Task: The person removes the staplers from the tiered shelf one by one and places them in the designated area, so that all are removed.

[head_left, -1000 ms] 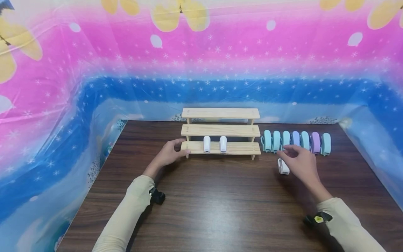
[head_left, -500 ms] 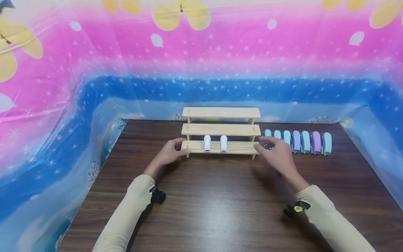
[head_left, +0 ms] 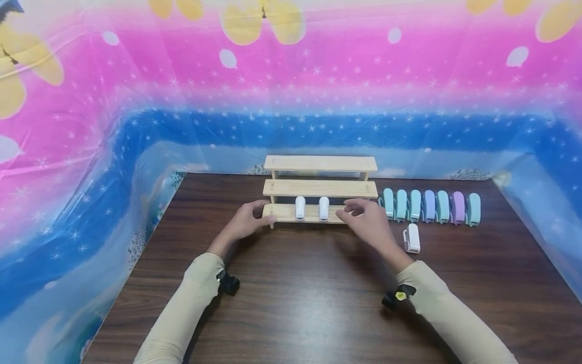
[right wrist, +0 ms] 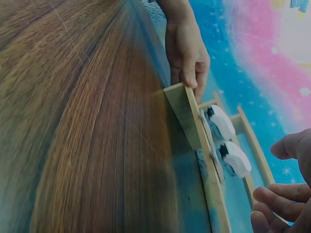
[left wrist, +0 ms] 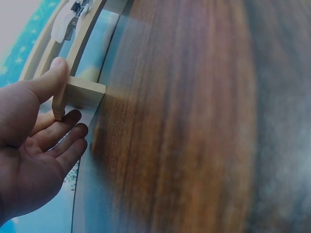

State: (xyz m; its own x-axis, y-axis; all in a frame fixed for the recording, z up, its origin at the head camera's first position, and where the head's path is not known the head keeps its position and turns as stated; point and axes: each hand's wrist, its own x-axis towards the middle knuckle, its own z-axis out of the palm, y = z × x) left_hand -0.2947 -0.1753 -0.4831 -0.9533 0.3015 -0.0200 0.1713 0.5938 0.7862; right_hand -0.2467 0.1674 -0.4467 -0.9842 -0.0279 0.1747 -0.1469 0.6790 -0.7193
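My left hand [head_left: 247,220] grips the left end of the lowest step of a three-step wooden shelf [head_left: 320,188]. In the left wrist view its thumb [left wrist: 56,77] lies on top of the board, with fingers around the end. Two small white stapler-shaped tools stand side by side on that step, a left one [head_left: 300,208] and a right one [head_left: 324,209]. My right hand [head_left: 367,222] hovers over the step's right end, just right of the second tool. Between its parted thumb and loosely bent fingers [right wrist: 277,204] there is nothing.
Right of the shelf stands a row of several similar tools, teal, blue and purple, including a purple one [head_left: 457,208]. A third white tool [head_left: 412,238] is on the dark wood table [head_left: 295,303] in front of them. A patterned cloth [head_left: 318,101] hangs behind.
My right hand has moved left, from beside the white tool on the table to over the lowest step, uncovering that tool. My left hand has stayed on the shelf's end.
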